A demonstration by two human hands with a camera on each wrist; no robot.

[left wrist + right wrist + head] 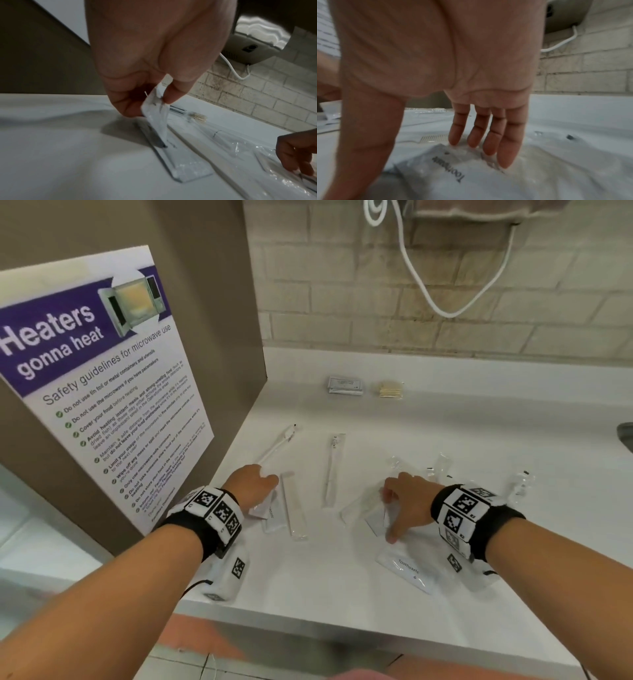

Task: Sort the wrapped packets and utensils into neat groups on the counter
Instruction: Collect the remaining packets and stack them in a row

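Note:
On the white counter (342, 587) my left hand (263, 484) pinches the top corner of a small white packet (156, 112) between thumb and fingers (171, 97), lifting it above a flat white packet (185, 166). A long wrapped stick (293, 508) lies just to the right of it. My right hand (400, 508) is spread, its straight fingers (488, 142) touching a crinkly packet marked Toothpaste (447, 173). Another toothpaste packet (409, 571) lies below its thumb. A wrapped toothbrush (277, 446) and a wrapped utensil (332, 470) lie further back.
Grey sachets (346, 386) and a pack of pale sticks (390, 390) sit grouped near the back wall. Clear wrapped items (520, 484) lie right of my right hand. A postered panel (102, 392) walls the left side. A sink edge (625, 436) shows at far right.

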